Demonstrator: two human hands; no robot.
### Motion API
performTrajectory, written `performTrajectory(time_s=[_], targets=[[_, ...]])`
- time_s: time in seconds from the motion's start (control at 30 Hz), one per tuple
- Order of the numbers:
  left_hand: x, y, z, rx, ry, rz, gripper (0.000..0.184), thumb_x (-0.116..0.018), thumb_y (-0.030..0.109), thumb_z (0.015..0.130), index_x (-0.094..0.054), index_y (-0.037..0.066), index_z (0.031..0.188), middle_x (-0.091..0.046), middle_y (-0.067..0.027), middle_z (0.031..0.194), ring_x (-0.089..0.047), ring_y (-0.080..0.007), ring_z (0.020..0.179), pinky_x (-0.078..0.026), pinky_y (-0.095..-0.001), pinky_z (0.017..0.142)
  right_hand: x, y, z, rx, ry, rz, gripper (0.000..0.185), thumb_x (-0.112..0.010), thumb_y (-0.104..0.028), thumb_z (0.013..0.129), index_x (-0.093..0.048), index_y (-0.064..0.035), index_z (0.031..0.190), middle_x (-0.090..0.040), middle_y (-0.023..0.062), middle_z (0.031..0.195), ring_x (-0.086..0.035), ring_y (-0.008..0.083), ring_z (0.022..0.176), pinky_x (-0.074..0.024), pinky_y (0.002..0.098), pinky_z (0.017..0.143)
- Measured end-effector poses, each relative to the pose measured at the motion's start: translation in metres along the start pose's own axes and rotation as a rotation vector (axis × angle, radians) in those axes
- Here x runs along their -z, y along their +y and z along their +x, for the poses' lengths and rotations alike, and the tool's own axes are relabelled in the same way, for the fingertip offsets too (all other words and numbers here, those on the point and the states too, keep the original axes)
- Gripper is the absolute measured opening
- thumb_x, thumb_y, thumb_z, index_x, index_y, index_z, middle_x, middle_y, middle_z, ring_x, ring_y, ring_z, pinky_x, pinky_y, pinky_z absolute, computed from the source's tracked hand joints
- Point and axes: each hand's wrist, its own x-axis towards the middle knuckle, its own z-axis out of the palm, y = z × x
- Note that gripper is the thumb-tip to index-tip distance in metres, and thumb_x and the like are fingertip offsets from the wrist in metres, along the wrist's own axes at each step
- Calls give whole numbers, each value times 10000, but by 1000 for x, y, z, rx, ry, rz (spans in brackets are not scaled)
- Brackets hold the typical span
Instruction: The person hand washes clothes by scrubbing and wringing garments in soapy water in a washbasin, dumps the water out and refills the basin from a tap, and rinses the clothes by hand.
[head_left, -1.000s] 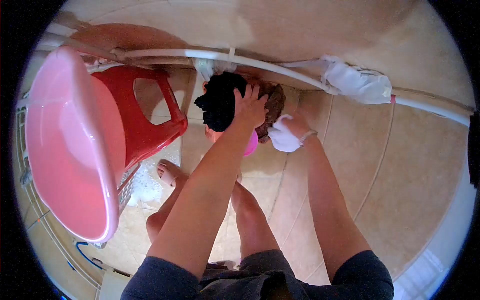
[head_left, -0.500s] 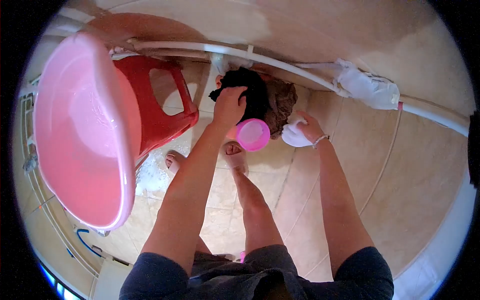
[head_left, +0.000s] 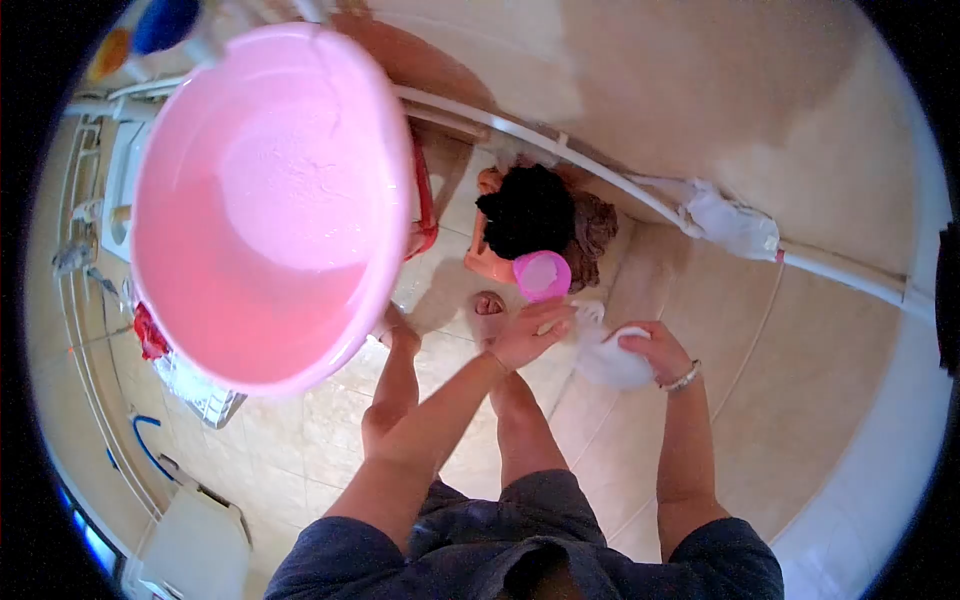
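My right hand (head_left: 655, 350) is closed on a bunched white cloth (head_left: 618, 362), which hangs slightly blurred above the tiled floor. Just left of it, my left hand (head_left: 535, 332) stretches its fingers towards the cloth's near edge; whether they touch it I cannot tell. Beyond my left hand is a pink plastic cup or scoop (head_left: 542, 276) with something pale inside. Behind the cup lies a black cloth (head_left: 530, 212) on an orange plastic container (head_left: 488, 264), mostly covered. A brown cloth (head_left: 594, 232) bulges out on its right side.
A large pink basin (head_left: 275, 330) takes up the left side, partly hiding a red stool (head_left: 425, 205). White pipes (head_left: 620, 180) run along the wall, with a plastic-wrapped part (head_left: 735, 222) at right. At lower left are a floor grate (head_left: 215, 402) and a white box-like object (head_left: 200, 540).
My left hand has let go of the black cloth and come back beside the white cloth. My right hand has drawn the white cloth nearer to me. The view has shifted, showing more basin.
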Motion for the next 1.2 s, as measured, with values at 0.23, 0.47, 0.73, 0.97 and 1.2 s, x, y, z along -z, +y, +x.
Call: performTrajectory(time_s=[0.23,0.47,0.73,0.97,1.2], targets=[[51,75,-73,673,247,-1406,488,-355,453,828,-417,78,1133,-448,-98,1137,-440,-243,1036,-333,-388,893,-120,-58,-24,95,-66,378,192,-565,-207,754,-544,-17,768,-532,16,695,-497,98,623,-417,237,570],[137,212,-102,242,784,-1174,192,-469,163,823,-510,37,962,-555,-24,828,-524,-89,735,-426,-215,619,-252,-113,-49,970,215,-143,187,-597,-169,732,-521,-3,775,-536,20,729,-478,77,652,-408,226,609],[260,197,-115,245,960,-595,264,-461,279,829,-548,35,882,-549,-28,748,-502,-96,693,-415,-248,608,-334,-209,19,549,107,249,278,-518,-274,792,-537,3,817,-528,36,662,-472,99,579,-396,259,515],[350,103,-148,152,1121,889,221,-461,275,829,-549,75,794,-505,-87,647,-507,-151,665,-407,-276,644,-325,-207,101,562,-32,-467,269,-623,-212,715,-495,-75,908,-485,-13,710,-457,63,601,-396,205,531],[354,152,-171,244,822,-320,248,-435,224,853,-523,42,710,-476,13,604,-400,-47,524,-322,-198,464,-323,-223,76,546,-497,-656,352,-634,-105,639,-284,-74,626,-281,-18,589,-288,75,561,-293,221,500]])
